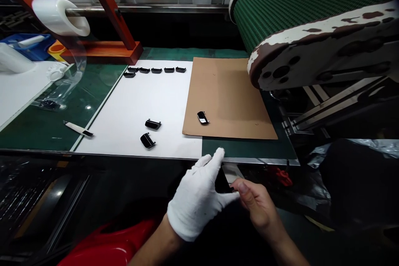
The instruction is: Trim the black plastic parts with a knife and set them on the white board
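Green matting covers the table (34, 133), with a white sheet (124, 108) laid on it and a brown cardboard sheet (230, 99) lying against that sheet's right edge, beneath the end of a green belt conveyor (296, 4) at upper right. Six small glossy black parts (156, 70) sit in a row along the far edge of the white sheet, and two loose black parts (153, 124) lie closer to its front edge. A white-handled tool (77, 129) rests on the matting to the left of the sheet.

Both hands are just in front of the table's front edge. The left hand (196, 201), in a white cotton glove (190, 212), is open with its fingers spread, and its fingertips reach the edge without holding any part. The bare right hand (255, 205) is curled, with its thumb and fingers apparently pinched on the tip of one gloved finger.

The nearest loose piece is a shiny black part (202, 118) on the cardboard, close to its front edge. It lies ahead of the gloved fingertips and slightly to their left, with its long axis running from upper left to lower right. The left hand is nearer to it than the right, but neither hand touches it.
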`<action>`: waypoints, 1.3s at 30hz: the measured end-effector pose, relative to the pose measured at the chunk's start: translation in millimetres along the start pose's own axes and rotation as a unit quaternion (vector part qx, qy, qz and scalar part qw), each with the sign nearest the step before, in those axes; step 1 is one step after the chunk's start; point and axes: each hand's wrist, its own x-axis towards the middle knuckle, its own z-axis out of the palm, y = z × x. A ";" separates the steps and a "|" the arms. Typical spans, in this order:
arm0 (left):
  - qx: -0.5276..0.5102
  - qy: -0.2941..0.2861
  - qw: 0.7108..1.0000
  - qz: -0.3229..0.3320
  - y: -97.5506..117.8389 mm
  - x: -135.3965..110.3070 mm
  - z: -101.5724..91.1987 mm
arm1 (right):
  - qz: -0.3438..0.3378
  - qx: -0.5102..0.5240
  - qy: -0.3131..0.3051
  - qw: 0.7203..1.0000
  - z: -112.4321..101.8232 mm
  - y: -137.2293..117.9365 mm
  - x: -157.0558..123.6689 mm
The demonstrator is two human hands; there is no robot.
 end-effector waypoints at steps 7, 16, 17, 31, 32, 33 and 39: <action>0.026 -0.007 1.000 -0.016 -8.5 1.3 -5.0 | 0.061 0.018 -0.020 0.998 -2.9 15.4 1.5; -0.094 0.033 0.995 -0.021 0.1 1.6 -16.6 | -0.029 -0.062 -0.018 0.998 -10.3 -7.1 9.9; -0.112 0.033 0.993 -0.028 1.6 1.4 -16.9 | -0.044 -0.065 -0.017 0.997 -11.5 -10.6 11.7; -0.194 0.001 0.979 -0.054 12.3 -0.1 -26.3 | -0.078 -0.122 -0.074 0.987 -21.0 -24.1 20.3; -0.194 -0.001 0.980 -0.052 12.3 -0.1 -26.3 | -0.077 -0.125 -0.074 0.986 -21.2 -24.3 20.4; -0.194 -0.003 0.980 -0.050 12.4 -0.1 -26.2 | -0.078 -0.128 -0.074 0.986 -21.5 -24.4 20.3; -0.220 -0.021 0.974 -0.054 13.9 1.7 -25.9 | -0.085 -0.116 -0.092 0.985 -22.4 -25.1 18.6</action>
